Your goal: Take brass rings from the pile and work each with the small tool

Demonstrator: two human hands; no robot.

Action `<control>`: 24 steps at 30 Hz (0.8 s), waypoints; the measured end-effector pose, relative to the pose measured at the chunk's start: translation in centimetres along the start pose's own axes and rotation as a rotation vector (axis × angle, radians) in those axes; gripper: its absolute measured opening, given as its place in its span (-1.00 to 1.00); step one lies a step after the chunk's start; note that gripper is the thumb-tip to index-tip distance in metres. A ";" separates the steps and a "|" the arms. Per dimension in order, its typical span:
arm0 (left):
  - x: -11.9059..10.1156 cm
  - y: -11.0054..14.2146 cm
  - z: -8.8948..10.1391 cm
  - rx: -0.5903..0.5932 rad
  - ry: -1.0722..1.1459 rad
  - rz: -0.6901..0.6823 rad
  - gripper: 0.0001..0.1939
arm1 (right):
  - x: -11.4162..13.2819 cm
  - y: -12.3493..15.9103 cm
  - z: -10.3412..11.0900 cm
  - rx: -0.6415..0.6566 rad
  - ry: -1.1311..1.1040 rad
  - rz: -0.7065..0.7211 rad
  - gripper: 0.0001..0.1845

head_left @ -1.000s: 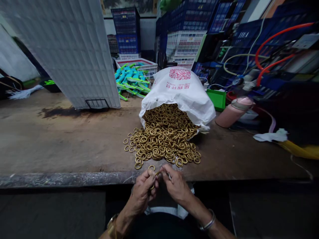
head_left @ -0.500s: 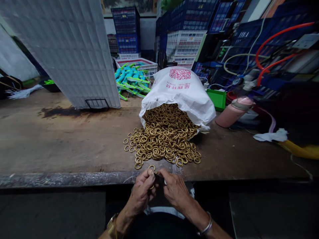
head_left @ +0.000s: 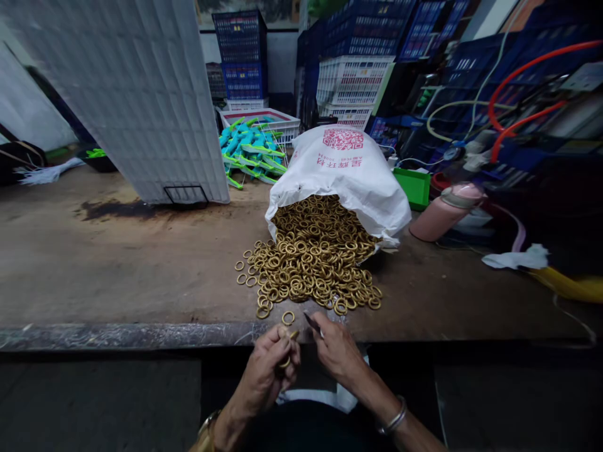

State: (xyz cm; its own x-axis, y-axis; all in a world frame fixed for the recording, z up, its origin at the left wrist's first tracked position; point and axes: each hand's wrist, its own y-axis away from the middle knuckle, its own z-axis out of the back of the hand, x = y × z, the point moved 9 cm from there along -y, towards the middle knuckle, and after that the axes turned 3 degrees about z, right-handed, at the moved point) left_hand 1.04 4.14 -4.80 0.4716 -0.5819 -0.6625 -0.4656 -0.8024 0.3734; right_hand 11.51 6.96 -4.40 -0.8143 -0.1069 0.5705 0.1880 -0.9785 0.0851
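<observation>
On the table (head_left: pixel 117 270), the heap of rings (head_left: pixel 311 270) spreads out from inside the sack (head_left: pixel 353 176), which lies at twelve o'clock, with stacked crates (head_left: pixel 355 81) farther behind it. From the heap, the panel (head_left: pixel 155 113) stands at ten o'clock and the bottle (head_left: pixel 447 213) at two, while a lone ring (head_left: pixel 283 319) (just off the near side) lies at seven. The left hand (head_left: pixel 272 364) is just past that ring, the right hand (head_left: pixel 336 348) between five and six.

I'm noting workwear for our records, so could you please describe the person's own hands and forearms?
The left hand and right hand are ungloved, and no sleeves show on the forearms. A golden band circles the left wrist; whether it is a watch is unclear. A silvery bangle circles the right.
</observation>
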 end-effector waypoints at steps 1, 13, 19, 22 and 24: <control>0.0 -0.1 0.2 -0.018 0.013 0.006 -0.73 | 0.5 0.0 0.2 -0.013 -0.044 0.022 -0.82; 0.2 -0.6 1.5 -0.031 -0.048 -0.030 -0.73 | 3.3 0.6 -1.4 0.179 -0.035 0.147 -0.73; 0.2 0.3 1.1 -0.016 0.006 -0.005 -0.74 | 1.9 0.0 -0.7 0.104 0.210 0.062 -0.68; -0.3 0.9 0.7 0.028 0.073 -0.010 -0.76 | 1.0 -0.7 -0.2 0.030 0.248 0.020 -0.73; -0.6 1.1 1.0 0.013 0.122 -0.018 -0.75 | 1.0 -1.2 0.1 -0.026 0.208 0.032 -0.76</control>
State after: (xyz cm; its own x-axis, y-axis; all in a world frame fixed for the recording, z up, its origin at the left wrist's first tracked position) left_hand -0.53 3.74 -4.66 0.5672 -0.5798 -0.5848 -0.4652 -0.8116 0.3535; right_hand 10.47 7.99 -3.85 -0.9045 -0.1697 0.3912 0.2039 -0.9778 0.0474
